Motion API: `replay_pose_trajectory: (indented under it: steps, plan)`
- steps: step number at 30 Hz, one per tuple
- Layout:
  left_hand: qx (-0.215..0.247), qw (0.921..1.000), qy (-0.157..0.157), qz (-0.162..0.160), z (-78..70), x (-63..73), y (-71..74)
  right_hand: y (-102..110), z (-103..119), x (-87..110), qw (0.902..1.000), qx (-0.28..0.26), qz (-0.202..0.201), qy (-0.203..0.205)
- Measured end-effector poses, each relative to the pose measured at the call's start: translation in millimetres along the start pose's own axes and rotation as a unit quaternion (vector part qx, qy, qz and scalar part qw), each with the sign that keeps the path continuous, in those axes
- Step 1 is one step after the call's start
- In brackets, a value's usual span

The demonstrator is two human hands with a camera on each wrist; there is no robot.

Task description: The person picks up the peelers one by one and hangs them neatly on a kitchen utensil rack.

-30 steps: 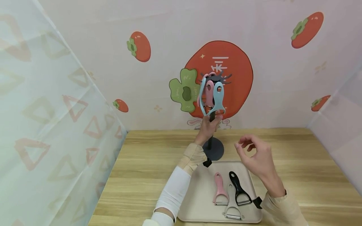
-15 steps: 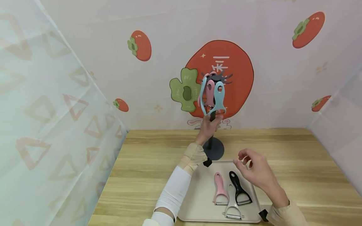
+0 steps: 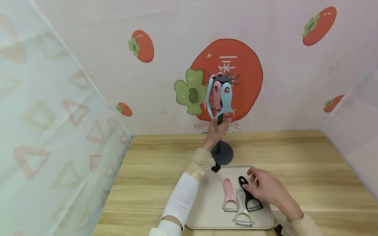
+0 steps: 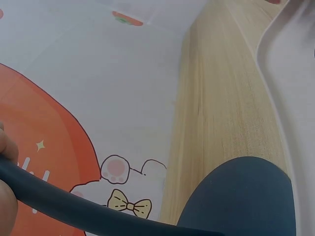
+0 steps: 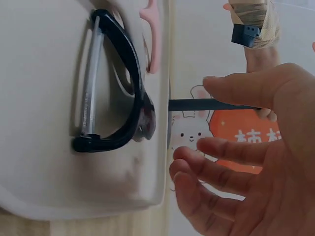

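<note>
My left hand (image 3: 217,130) grips the dark pole (image 4: 93,214) of an upright stand with a round base (image 3: 225,153). Light blue peelers (image 3: 226,98) and pink peelers (image 3: 217,93) hang from hooks around its top. Over the beige tray (image 3: 203,209), my right hand (image 3: 267,186) hovers by the black peeler (image 3: 249,196), thumb and fingers spread apart around its handle. In the right wrist view nothing lies between those fingers, and the black peeler's blade end (image 5: 130,54) is near. A pink peeler (image 3: 228,190) and a light grey peeler (image 3: 241,200) lie beside it.
The tray sits on a wooden table (image 3: 156,177) in front of the stand. Several bare hooks (image 3: 234,78) stick out on the stand's right side. A persimmon-printed backdrop (image 3: 165,82) rises behind, with patterned side walls left and right.
My right hand has come down and slightly forward to the tray, reaching the black peeler's handle. The left hand keeps its grip on the pole. The head view has shifted slightly.
</note>
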State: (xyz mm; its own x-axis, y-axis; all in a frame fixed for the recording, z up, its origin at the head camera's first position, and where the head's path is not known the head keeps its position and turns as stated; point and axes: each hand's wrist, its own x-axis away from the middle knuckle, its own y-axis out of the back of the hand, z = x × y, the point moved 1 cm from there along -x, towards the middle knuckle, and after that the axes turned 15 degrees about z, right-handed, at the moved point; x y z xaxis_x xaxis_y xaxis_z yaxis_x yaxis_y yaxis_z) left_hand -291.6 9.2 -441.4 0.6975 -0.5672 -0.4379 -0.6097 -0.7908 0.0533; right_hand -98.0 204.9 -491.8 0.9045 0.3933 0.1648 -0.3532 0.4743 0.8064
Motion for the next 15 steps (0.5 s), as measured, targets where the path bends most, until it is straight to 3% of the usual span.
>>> replay_pose_trajectory:
  steps: [4, 10, 15]
  plan:
    - [0.003, 1.0000, 0.008, -0.003, 1.3, 0.0, 1.2, -8.2, -1.6, 3.0, 0.9993, 0.004, 0.035, -0.014]
    - [0.002, 1.0000, 0.007, -0.003, 0.9, -0.1, 2.6, -20.7, -6.3, 3.8, 0.9990, 0.033, 0.028, -0.014]
    - [0.003, 0.9999, 0.012, -0.002, 1.4, 0.6, 2.4, -26.0, -6.6, 3.7, 0.9987, 0.015, 0.043, -0.024]
